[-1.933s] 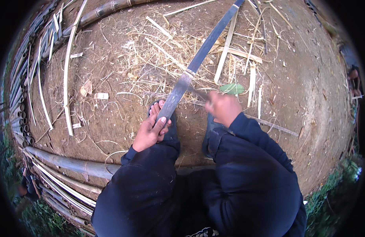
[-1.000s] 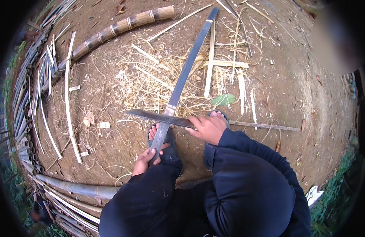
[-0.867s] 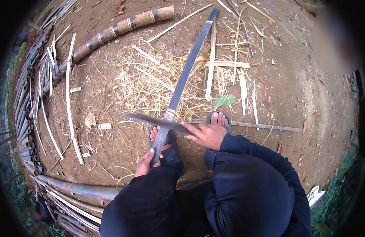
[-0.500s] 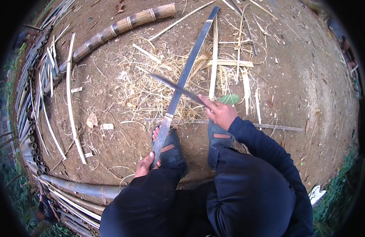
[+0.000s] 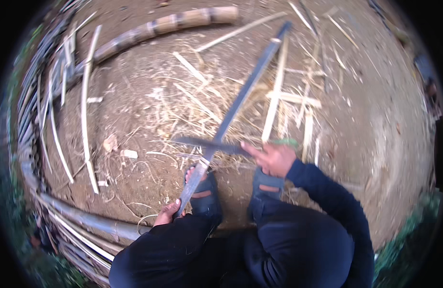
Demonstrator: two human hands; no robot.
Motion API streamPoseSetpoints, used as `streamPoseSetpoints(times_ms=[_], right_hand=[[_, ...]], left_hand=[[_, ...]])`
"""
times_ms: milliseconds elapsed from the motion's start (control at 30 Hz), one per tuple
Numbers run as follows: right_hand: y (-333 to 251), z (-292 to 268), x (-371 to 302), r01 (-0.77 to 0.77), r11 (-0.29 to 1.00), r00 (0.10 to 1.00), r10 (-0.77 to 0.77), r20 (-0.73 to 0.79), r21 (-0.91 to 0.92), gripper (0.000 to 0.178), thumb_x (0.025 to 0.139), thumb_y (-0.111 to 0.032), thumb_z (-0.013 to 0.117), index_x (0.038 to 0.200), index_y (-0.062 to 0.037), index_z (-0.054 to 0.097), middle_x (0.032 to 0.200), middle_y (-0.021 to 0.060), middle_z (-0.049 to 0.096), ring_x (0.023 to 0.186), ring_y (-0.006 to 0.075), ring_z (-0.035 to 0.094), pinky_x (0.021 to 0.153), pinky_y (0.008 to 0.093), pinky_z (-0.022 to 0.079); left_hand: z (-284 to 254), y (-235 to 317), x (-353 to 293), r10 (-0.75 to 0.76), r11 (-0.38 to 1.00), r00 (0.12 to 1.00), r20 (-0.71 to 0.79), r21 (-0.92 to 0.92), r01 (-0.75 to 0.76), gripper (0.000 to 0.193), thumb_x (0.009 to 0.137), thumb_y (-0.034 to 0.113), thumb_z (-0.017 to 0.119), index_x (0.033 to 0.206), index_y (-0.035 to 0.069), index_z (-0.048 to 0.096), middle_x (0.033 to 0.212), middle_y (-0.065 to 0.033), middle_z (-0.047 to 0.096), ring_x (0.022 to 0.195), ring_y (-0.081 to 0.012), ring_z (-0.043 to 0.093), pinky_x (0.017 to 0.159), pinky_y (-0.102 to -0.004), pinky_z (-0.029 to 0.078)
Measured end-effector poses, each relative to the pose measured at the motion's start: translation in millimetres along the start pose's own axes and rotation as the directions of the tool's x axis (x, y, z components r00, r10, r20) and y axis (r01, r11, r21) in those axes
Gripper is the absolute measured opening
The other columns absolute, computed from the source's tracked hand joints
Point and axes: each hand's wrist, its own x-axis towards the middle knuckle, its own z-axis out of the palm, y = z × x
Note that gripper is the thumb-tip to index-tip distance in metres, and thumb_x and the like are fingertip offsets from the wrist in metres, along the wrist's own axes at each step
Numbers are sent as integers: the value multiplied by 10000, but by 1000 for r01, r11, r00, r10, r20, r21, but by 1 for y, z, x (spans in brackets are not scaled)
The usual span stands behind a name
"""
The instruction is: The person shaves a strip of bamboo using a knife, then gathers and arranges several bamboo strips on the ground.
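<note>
My left hand (image 5: 168, 212) is closed round the near end of a long split bamboo strip (image 5: 246, 91), beside my left knee. The strip has dark skin with pale node rings and slants away to the far right. In my right hand (image 5: 277, 160) is a long-bladed knife (image 5: 209, 143), its index finger stretched along the tool. The blade lies across the strip just beyond the nearer node and points left. Motion blurs it, and the handle is mostly hidden in the fist. Pale bamboo shavings (image 5: 192, 113) cover the ground beyond the blade.
A thick bamboo pole (image 5: 166, 25) lies at the far left. Several pale split strips (image 5: 88, 96) are scattered around on the soil. Stacked bamboo poles (image 5: 32, 103) line the left edge. My sandalled feet (image 5: 204, 194) stand just below the knife. A green leaf (image 5: 285, 142) lies beyond my right hand.
The knife has come down the strip toward me, close to the nearer node, and its blade has turned more crosswise. My left hand keeps its hold. The whole view has shifted slightly.
</note>
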Motion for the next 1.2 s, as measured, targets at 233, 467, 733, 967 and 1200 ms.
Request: streamPoseSetpoints(times_ms=[233,467,733,967,1200], right_hand=[[69,24,11,-265,959,943,235,-237,-102,684,859,-148,661,1477,-326,430,598,37,531,439,152,517,406,345,472],[118,24,38,-269,947,907,310,-286,176,597,929,-153,598,1484,-269,409,672,110,610,556,273,613,526,396,525],[107,15,33,-15,999,991,10,-134,-40,730,873,-288,695,1511,-337,343,583,2,482,448,158,530,358,318,463],[205,-2,51,-514,835,799,550,-245,196,555,932,-178,589,1458,-282,444,693,162,667,574,290,668,569,427,559],[220,6,41,-475,880,864,462,-201,-17,590,946,-268,553,1501,-283,354,604,178,588,580,348,644,554,485,529]], left_hand=[[-9,18,-6,-13,998,995,96,-59,19,421,1008,434,532,814,77,645,559,58,474,484,-39,396,482,-204,288],[-3,21,-16,-16,998,998,62,-66,20,441,1004,436,532,785,67,633,541,47,468,475,-43,394,481,-210,284],[-16,-6,-4,-58,997,998,-18,-55,57,438,995,442,546,766,76,624,555,34,513,460,-49,406,461,-223,284],[-5,13,-9,-65,997,998,-27,42,66,423,1001,444,535,779,93,610,625,33,556,530,-55,471,532,-230,343],[-11,2,-5,-123,992,992,1,-23,123,421,1001,446,531,792,93,623,633,29,576,526,-63,486,521,-231,349]])
